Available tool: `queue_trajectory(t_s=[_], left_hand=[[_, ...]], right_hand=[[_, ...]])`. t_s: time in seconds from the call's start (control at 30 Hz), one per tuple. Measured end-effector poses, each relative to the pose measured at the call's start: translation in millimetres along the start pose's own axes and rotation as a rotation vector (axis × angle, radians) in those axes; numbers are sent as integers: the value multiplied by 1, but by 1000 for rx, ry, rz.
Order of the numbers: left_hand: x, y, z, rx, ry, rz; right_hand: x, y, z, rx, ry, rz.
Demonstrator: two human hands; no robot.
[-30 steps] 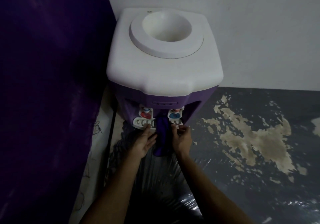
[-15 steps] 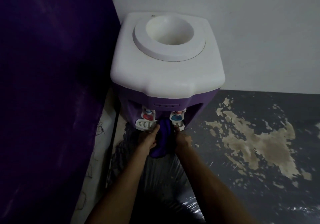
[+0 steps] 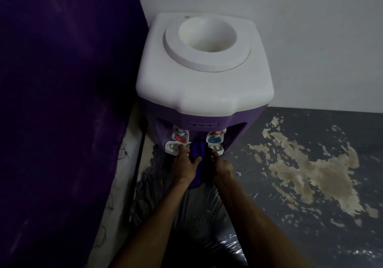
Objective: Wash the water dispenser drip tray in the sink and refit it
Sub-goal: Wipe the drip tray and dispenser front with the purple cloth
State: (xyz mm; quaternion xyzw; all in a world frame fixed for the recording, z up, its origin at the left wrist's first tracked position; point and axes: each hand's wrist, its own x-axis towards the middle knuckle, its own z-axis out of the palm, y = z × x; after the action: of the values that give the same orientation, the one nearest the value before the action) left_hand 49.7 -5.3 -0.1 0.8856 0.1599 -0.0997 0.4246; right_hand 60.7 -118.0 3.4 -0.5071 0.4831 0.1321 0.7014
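Head view, looking down at my two hands at the front of the water dispenser [image 3: 204, 81], white top w/ round bottle well, purple body. The drip tray [image 3: 196, 164], purple, sticks out from the foot of the dispenser, below the taps & between my hands. My left hand [image 3: 185, 167] lies on the tray's left side: thumb curled over its top face, fingertips reaching up to the white lever of the left tap [image 3: 179, 138] (red cap). So left hand grips the tray. My right hand [image 3: 221, 167] sits against the tray's right edge, fingers tucked down beside it, just under the right tap [image 3: 215, 139] (blue cap); it seems to hold the edge, but it's dim there & I can't tell for sure. Tray's rear end is hidden under the taps. No brand, label or legible writing anywhere; the small slotted panel above the taps is too dark to read. Dispenser stands on a grey surface [image 3: 310, 164] w/ worn pale patches; purple wall [image 3: 62, 102] to the left.
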Motion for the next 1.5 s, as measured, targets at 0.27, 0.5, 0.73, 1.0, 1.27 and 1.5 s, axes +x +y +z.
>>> queue_trajectory(t_s=[0.27,0.5,0.73,1.0,1.27,1.5], left_hand=[[-1,-21,-19,63,289,50],[-4,-35,-11,612,233,369],[-6,-31,-8,664,126,350],[-4,-48,-29,700,262,323],[1,-61,-34,652,332,313],[-7,-52,-14,607,271,241]], right_hand=[[8,5,-2,106,-42,3],[12,8,0,141,-66,30],[16,10,0,159,-61,19],[17,10,2,220,-40,20],[16,10,-1,219,-59,40],[18,9,2,205,-48,40]])
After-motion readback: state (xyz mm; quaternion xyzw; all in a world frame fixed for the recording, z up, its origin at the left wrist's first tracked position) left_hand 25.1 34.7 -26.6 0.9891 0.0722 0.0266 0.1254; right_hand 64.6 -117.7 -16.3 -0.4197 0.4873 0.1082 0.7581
